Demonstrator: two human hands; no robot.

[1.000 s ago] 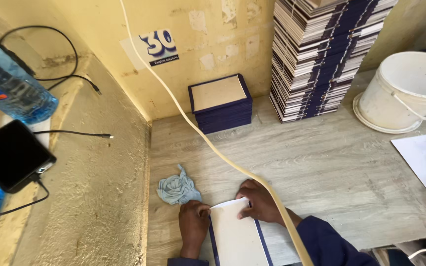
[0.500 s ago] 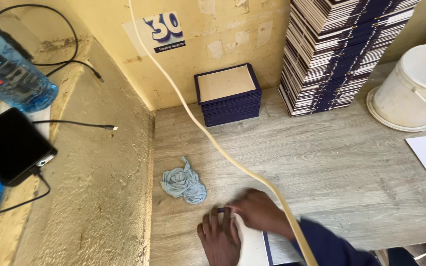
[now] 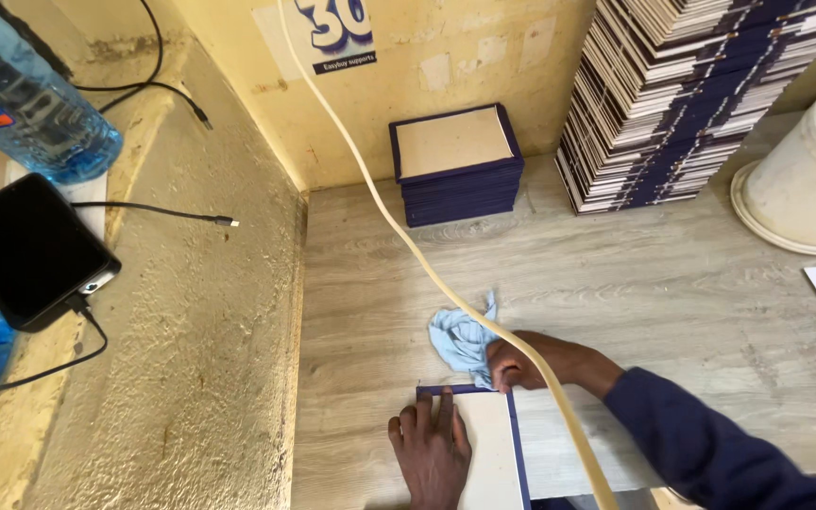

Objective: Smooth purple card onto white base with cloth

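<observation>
Blue-edged board [image 3: 488, 444] lies flat at the near bench [image 3: 635, 283] edge, under my hands. Left hand [image 3: 432, 451] spread, palm down, pinning it. Right hand [image 3: 526, 361] closed around the light-blue rag [image 3: 460, 338] at the board's far corner. I'd say: keep left pressure even, wipe outward along the edge, don't drag the board. Cream cord [image 3: 408, 236] crosses my right wrist; mind snagging.

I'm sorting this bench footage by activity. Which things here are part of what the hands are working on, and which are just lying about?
In hand:
- left hand pressing flat on the white board with blue edge
- right hand gripping the light blue cloth

Lying about:
- small stack of blue-edged boards
- tall stack
- white bucket
- water bottle
- phone
</observation>
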